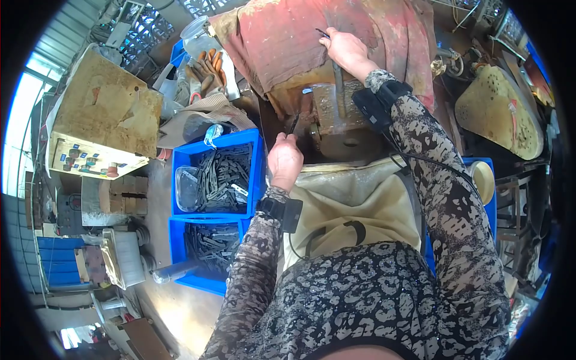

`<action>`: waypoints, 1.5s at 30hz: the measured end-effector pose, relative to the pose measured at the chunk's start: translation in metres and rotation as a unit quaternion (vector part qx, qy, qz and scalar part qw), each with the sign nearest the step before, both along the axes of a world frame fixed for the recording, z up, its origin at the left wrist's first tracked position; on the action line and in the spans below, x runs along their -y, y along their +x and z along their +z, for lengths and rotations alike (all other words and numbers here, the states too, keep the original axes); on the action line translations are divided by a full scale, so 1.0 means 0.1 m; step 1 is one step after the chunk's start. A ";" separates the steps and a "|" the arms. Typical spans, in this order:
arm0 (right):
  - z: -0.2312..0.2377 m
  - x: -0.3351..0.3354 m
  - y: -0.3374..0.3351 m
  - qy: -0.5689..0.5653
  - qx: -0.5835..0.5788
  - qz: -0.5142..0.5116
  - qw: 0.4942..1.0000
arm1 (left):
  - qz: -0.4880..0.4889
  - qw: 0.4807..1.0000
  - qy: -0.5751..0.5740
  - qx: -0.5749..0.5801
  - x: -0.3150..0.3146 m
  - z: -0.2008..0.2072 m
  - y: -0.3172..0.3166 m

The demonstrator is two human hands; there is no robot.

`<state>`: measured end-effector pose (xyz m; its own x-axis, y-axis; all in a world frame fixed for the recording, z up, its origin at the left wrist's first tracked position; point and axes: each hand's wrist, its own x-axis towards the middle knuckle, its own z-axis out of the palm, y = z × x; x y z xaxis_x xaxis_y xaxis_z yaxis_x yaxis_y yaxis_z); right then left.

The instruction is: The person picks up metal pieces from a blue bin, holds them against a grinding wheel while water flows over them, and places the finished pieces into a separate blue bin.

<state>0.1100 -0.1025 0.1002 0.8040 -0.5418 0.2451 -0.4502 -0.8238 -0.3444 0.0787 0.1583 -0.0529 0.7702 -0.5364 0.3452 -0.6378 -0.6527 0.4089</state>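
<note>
My left hand [285,161] is closed on a narrow dark metal piece [294,124], which points up toward the wet, brownish machine [327,111] in front of me. Farther off and to the right, my right hand [347,54] pinches another small dark piece [322,32] over a stained red cloth [288,42] draped across the machine's top. Left of my left hand stands a blue bin [258,174] filled with similar flat, slotted dark metal pieces [219,177]. A clear plastic container [187,187] lies inside that bin.
A second blue bin [180,240] with more metal pieces sits nearer me. Worn gloves [207,72] lie beyond the bins. At far left is a rusty control box [102,108] with several buttons. Pale cloth [354,204] covers my lap. A yellowish guard [498,114] stands right.
</note>
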 end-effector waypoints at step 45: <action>-0.22 -0.69 -1.52 0.079 0.177 0.140 0.971 | -0.031 0.999 -0.021 0.020 0.01 -0.09 0.22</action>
